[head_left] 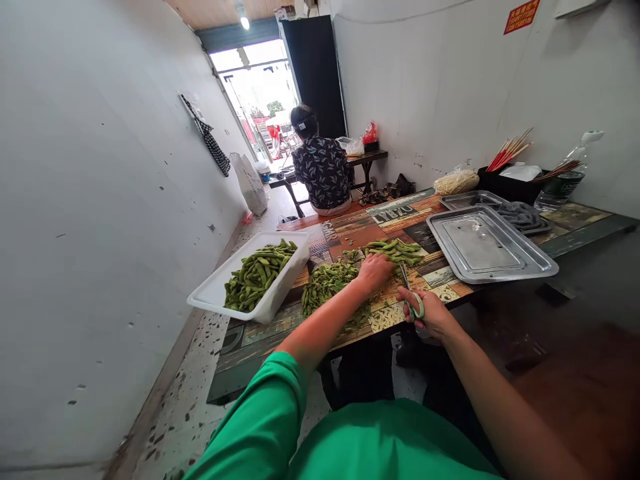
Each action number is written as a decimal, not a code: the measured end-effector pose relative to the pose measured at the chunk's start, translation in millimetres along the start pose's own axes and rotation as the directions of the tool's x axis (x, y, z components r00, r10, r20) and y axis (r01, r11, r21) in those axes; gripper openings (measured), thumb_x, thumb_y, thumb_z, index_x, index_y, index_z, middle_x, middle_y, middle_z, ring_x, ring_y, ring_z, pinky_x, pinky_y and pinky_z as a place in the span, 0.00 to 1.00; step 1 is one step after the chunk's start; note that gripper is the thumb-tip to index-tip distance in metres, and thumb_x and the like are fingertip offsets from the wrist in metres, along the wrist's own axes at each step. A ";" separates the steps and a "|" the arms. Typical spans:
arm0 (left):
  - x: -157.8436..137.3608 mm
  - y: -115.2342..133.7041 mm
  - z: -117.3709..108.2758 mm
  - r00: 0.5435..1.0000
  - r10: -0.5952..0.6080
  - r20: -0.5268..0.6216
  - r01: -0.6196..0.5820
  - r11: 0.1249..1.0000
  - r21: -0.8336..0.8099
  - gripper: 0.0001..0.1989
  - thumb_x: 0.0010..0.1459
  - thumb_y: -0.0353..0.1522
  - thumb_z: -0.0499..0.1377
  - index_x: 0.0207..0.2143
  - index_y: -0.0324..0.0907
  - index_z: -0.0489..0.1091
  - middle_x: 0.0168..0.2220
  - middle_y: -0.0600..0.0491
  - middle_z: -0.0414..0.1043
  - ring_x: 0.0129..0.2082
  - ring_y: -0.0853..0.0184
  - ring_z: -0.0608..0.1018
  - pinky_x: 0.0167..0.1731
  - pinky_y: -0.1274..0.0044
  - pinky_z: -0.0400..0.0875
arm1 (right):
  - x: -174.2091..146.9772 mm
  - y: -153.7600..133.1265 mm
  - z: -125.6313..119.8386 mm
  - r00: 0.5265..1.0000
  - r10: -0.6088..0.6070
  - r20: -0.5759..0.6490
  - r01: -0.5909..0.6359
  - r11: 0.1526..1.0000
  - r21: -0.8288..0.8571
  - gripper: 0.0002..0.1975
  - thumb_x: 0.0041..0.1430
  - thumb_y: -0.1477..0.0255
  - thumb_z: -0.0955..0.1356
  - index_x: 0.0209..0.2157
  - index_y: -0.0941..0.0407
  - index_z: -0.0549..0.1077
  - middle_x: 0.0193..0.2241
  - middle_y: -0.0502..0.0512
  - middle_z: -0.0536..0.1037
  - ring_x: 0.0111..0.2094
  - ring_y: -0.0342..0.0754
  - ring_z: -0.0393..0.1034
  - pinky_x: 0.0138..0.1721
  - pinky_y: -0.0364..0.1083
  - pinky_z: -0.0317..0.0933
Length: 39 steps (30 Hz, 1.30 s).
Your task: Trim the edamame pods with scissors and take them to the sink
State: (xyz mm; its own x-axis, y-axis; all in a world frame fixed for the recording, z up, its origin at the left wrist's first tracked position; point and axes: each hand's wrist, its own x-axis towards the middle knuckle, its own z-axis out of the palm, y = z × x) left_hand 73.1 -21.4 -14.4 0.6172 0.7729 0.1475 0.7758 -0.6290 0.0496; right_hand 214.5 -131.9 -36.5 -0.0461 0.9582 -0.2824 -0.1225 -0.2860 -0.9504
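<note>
Scissors (413,305) with pale green handles are in my right hand (431,316), closed around the grips near the table's front edge. Their blades point away from me, towards a small heap of edamame pods (397,251). My left hand (376,272) is closed at the near side of that heap, its fingertips on a pod and partly hidden. To its left spreads a looser pile of pods and green scraps (327,283). A white plastic tub (210,297) at the table's left end holds many more pods (263,270).
Metal trays (490,250) lie on the patterned table (350,227) to the right, one with a grey cloth (520,215). Behind them are a black box (505,185) of skewers, a plastic bottle (563,180) and a bagged pale bundle (456,182). A person (323,167) sits beyond, facing away.
</note>
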 end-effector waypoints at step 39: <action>-57.3 -26.5 -31.3 0.855 -0.320 0.408 0.241 -0.450 -0.860 0.09 0.56 0.20 0.62 0.26 0.34 0.66 0.26 0.48 0.77 0.29 0.66 0.82 0.42 0.72 0.75 | 10.1 -8.4 38.2 0.983 -0.018 0.182 0.035 0.995 -0.092 0.28 0.46 0.45 0.73 0.29 0.57 0.70 0.17 0.48 0.69 0.16 0.44 0.65 0.09 0.39 0.52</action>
State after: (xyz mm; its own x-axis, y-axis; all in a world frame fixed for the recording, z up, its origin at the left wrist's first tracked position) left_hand 13.0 -51.7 6.7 0.3327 0.8965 -0.2925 -0.3126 0.3975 0.8627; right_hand 177.2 -120.1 -26.4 -0.2240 0.9454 -0.2368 -0.0320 -0.2500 -0.9677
